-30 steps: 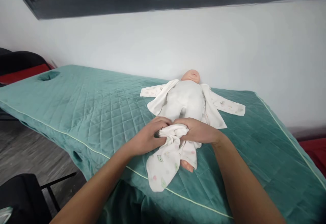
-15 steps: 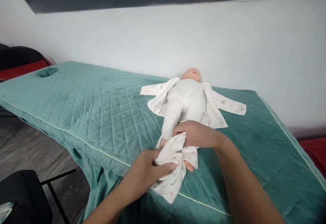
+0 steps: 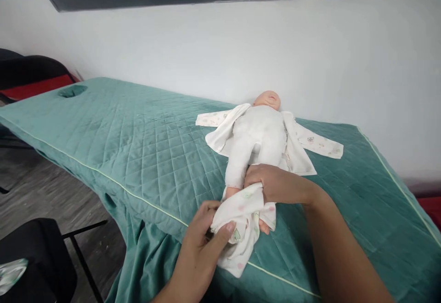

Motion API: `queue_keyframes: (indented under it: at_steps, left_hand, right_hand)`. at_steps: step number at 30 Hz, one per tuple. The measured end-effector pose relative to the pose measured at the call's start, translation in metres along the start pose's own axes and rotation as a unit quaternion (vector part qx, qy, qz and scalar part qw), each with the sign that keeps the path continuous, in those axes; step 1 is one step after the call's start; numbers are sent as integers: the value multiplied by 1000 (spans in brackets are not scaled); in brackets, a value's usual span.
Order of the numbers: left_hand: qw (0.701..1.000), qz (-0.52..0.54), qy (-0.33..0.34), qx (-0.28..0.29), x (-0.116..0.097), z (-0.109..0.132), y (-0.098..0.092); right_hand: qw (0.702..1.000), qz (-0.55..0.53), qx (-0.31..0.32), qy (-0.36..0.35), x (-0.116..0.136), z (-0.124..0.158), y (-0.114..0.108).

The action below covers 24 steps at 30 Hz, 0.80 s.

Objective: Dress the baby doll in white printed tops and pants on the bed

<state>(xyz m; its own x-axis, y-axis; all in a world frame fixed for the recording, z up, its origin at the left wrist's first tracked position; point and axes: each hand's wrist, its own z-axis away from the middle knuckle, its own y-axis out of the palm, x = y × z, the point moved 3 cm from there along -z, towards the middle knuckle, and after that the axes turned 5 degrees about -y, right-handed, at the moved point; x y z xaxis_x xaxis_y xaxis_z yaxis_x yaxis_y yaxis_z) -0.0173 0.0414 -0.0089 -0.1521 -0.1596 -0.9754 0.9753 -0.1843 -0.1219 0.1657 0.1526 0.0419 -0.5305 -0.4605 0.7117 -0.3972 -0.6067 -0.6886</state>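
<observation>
A baby doll point(image 3: 260, 128) with a white cloth body lies on its back. Its patterned white jacket point(image 3: 220, 142) is spread open, with both sleeves out to the sides. White baby pants point(image 3: 241, 211) with pink and green prints are bunched around the doll's lower legs, and one foot point(image 3: 264, 227) pokes out of a leg opening. My left hand point(image 3: 206, 236) grips the bunched pant leg between thumb and fingers. At the doll's shins, my right hand point(image 3: 272, 183) is closed with its fingers turned into the pants; its fingertips are hidden.
A green quilted cover point(image 3: 155, 142) lies over the long bed, which has a hole point(image 3: 73, 91) at its far left end. Behind it runs a white wall point(image 3: 193, 50). A black chair point(image 3: 34, 257) stands at lower left, and a red and black chair point(image 3: 37, 82) beyond.
My left hand has shifted its hold on the pant leg, with the thumb now further over the cloth. My right hand stays at the doll's shins. The whole view has shifted slightly.
</observation>
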Motion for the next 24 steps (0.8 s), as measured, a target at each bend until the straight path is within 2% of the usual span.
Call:
queue_keyframes:
  at_steps: [2,4,9,14,17,21,24]
  left_hand:
    - [997,-32,71,-12,-2,0,-2]
    - [993,-45,104,16,-1,-1,1]
    - [992,-34,57,108,9,-7,14]
    - [984,-107,24,138,11,-9,19]
    - [987,-111,23,113,11,-8,18]
    - [995,-43,81,31,15,-4,13]
    - [995,45,78,33,23,-2,13]
  right_hand:
    - [999,-13,23,-19,-4,1,0]
    - [999,-38,32,-22,-8,2,-1]
    - [995,-76,51,-44,-11,5,-4]
    - [990,-88,91,-58,-9,7,-3]
    - [991,-83,97,-51,-7,9,-3]
    - [988,-89,107,-68,-3,10,-4]
    - [985,-91,116,-87,-2,9,-2]
